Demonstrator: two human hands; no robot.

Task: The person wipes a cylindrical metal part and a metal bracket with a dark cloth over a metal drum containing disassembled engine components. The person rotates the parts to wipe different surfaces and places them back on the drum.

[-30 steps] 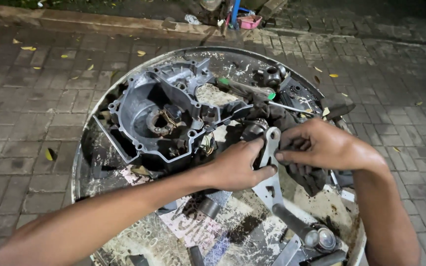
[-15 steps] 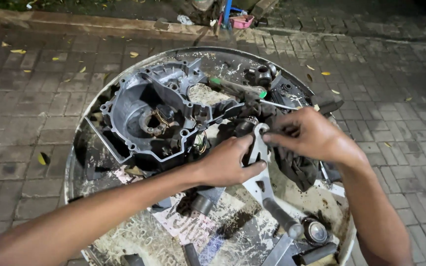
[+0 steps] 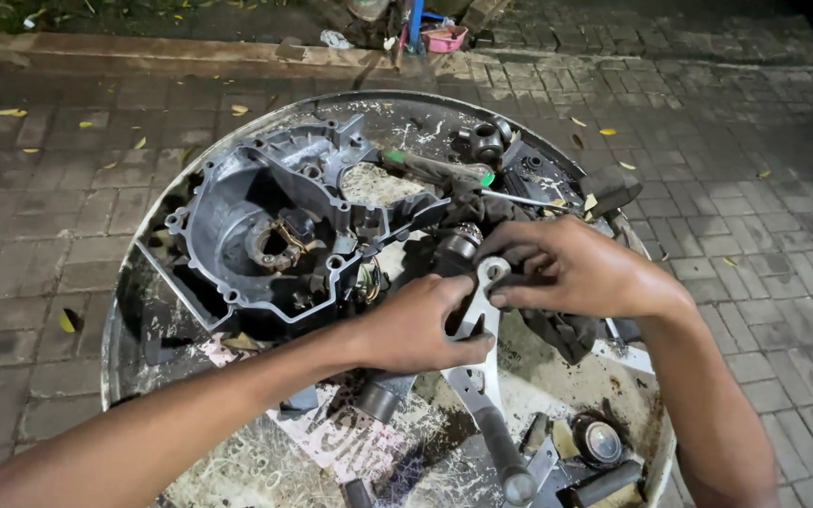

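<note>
My left hand (image 3: 421, 325) is closed around a long silver metal lever arm (image 3: 478, 376) near its upper end. My right hand (image 3: 571, 268) pinches the lever's ring-shaped top end (image 3: 491, 273) and presses a dark greasy rag (image 3: 557, 325) against it. The lever's rubber-tipped lower end (image 3: 510, 475) points toward me. Both hands work over a large round metal tray (image 3: 124, 310) resting on paving bricks. Just beyond my fingers stands a dark cylindrical shaft part (image 3: 454, 249).
A grey engine crankcase cover (image 3: 256, 235) fills the tray's left half. A green-handled screwdriver (image 3: 444, 171) lies at the back, next to a black fitting (image 3: 482, 139). Small round parts (image 3: 599, 442) sit at the tray's near right. A pink bowl (image 3: 444, 38) sits beyond the curb.
Both hands and the lever have shifted slightly up and left in view. My right hand has moved closer onto the lever's ring end with the rag.
</note>
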